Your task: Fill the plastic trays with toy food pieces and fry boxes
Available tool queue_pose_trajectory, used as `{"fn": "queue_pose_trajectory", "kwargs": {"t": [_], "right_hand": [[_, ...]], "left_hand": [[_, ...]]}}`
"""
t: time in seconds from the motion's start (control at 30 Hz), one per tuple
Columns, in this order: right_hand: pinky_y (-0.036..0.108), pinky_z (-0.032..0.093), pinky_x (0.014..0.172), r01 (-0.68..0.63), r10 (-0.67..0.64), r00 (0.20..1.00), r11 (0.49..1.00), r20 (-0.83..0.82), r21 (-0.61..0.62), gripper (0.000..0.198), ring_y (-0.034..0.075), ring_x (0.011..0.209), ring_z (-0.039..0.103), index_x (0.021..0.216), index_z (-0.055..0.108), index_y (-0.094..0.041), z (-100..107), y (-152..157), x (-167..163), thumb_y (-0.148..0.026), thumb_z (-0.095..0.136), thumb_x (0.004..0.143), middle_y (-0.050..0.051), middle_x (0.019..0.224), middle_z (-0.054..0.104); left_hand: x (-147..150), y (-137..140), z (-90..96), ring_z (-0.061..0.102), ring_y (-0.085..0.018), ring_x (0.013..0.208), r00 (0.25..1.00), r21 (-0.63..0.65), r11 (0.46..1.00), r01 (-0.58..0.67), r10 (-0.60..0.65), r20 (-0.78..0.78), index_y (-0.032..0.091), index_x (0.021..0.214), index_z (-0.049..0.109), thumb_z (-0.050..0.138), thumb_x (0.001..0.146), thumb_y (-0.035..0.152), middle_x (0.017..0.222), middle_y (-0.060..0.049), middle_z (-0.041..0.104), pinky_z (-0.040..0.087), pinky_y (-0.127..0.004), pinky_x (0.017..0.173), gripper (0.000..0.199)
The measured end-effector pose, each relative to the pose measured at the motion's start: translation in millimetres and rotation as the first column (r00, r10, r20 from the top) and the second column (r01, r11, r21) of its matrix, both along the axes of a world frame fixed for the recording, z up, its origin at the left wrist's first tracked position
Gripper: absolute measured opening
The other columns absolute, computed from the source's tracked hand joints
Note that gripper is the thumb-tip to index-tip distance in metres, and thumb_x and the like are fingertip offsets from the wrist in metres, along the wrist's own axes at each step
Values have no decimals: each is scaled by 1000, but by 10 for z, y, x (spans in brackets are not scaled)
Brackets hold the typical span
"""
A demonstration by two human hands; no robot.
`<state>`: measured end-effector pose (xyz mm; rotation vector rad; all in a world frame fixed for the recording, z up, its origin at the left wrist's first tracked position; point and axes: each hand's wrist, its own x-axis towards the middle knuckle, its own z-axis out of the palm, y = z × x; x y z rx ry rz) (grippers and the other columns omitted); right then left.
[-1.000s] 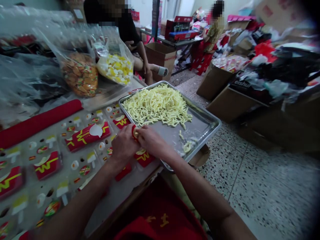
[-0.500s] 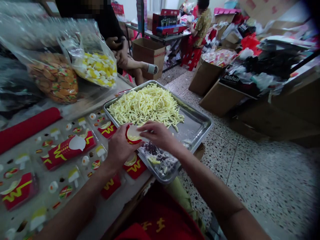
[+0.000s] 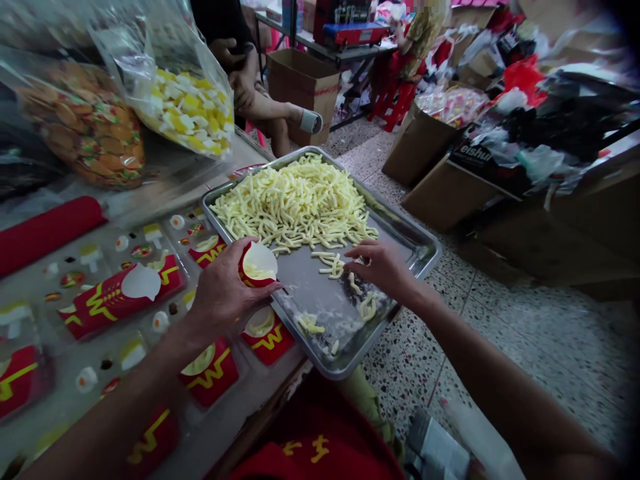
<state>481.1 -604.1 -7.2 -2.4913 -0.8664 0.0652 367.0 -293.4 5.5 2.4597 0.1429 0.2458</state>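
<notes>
My left hand (image 3: 225,283) is wrapped round a small red fries carton (image 3: 259,264) with a pale inside, tilted so its opening faces up; a few fry-shaped pieces seem to lie in it. Over the metal tray (image 3: 295,293), my right hand (image 3: 383,268) reaches down with bent fingers, thumb and forefinger slightly apart. Its fingertips are beside a few loose pale yellow fry-shaped pieces (image 3: 331,264). A big heap of the same pieces (image 3: 300,200) fills the far side of the tray. More stray pieces (image 3: 367,307) lie by the tray's right edge, amid white powder.
Left of the tray, clear plastic packs hold red cartons (image 3: 210,373) and small food-shaped pieces. A red roll (image 3: 50,233) and bags of orange (image 3: 95,140) and yellow-white pieces (image 3: 190,110) lie behind. Cardboard boxes (image 3: 450,193) stand on the floor. Two people sit farther off.
My right hand has left the carton's mouth and moved right, down to the loose pieces in the tray. My left hand still holds the carton, shifted slightly left. The camera view has tilted down.
</notes>
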Motion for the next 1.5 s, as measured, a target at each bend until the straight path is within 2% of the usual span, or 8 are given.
{"fn": "queue_pose_trajectory", "kwargs": {"t": [0.27, 0.5, 0.8, 1.13, 1.23, 1.33, 1.43, 1.5], "right_hand": [[36, 43, 87, -313, 329, 944, 896, -4, -313, 30, 23, 96, 58, 110, 78, -28, 210, 214, 104, -23, 78, 80, 6, 101, 68], [31, 41, 67, -127, 114, 992, 930, -57, -344, 20, 18, 75, 60, 98, 80, -24, 135, 333, 142, -31, 79, 79, 3, 85, 72], [32, 37, 63, -57, 69, 998, 831, 2, -553, 7, 22, 76, 61, 85, 81, -21, 91, 608, 92, -25, 78, 80, 9, 84, 72], [28, 28, 55, -38, 3, 997, 883, -76, -468, 7, 15, 64, 55, 75, 79, -22, -14, 645, 317, -27, 81, 70, 2, 70, 69], [27, 29, 55, -11, -38, 988, 949, -149, -314, 6, 13, 60, 53, 69, 76, -20, -2, 666, 364, -25, 79, 68, 0, 63, 65], [26, 31, 52, 73, -57, 898, 997, -437, 19, 20, 10, 52, 48, 67, 74, -18, 59, 610, 334, -37, 80, 70, -2, 56, 61], [24, 32, 48, 213, 30, 784, 925, -620, 313, 37, 9, 49, 45, 72, 73, -17, 150, 628, 159, -51, 84, 66, -3, 56, 60], [24, 34, 48, 278, 61, 786, 854, -615, 440, 38, 9, 49, 47, 73, 72, -17, 202, 752, -46, -53, 82, 69, -2, 57, 61]], "left_hand": [[-9, 15, -17, 63, -31, 119, 994, 9, 997, 79, -79, 72, 24, 137, 52, 85, 66, 60, 135, -10, 64, 48, -43, 106, 87], [-18, -10, 25, 62, -31, 122, 985, 36, 988, 153, -156, 77, 25, 141, 49, 85, 66, 60, 137, -8, 63, 47, -42, 108, 89], [-13, -42, 18, 61, -30, 125, 979, 24, 983, 184, -186, 84, 24, 139, 51, 87, 67, 53, 137, -8, 63, 47, -40, 109, 85], [-52, -282, -12, 60, -31, 126, 961, 62, 959, 275, -277, 21, 21, 138, 50, 86, 68, 42, 139, -12, 62, 48, -44, 108, 82], [-81, -331, 35, 61, -32, 124, 971, 122, 963, 240, -238, -35, 21, 138, 51, 85, 69, 45, 139, -11, 62, 50, -44, 104, 80], [-113, -363, 99, 63, -33, 122, 981, 181, 966, 187, -173, -92, 22, 137, 52, 85, 69, 48, 137, -11, 64, 51, -44, 101, 81], [-130, -422, 130, 65, -32, 117, 990, 193, 975, 111, -91, -108, 23, 134, 53, 86, 66, 53, 131, -11, 66, 52, -42, 97, 81], [-135, -483, 115, 67, -31, 111, 996, 172, 984, 45, -32, -80, 24, 131, 55, 88, 64, 52, 126, -9, 68, 53, -40, 93, 80]]}}
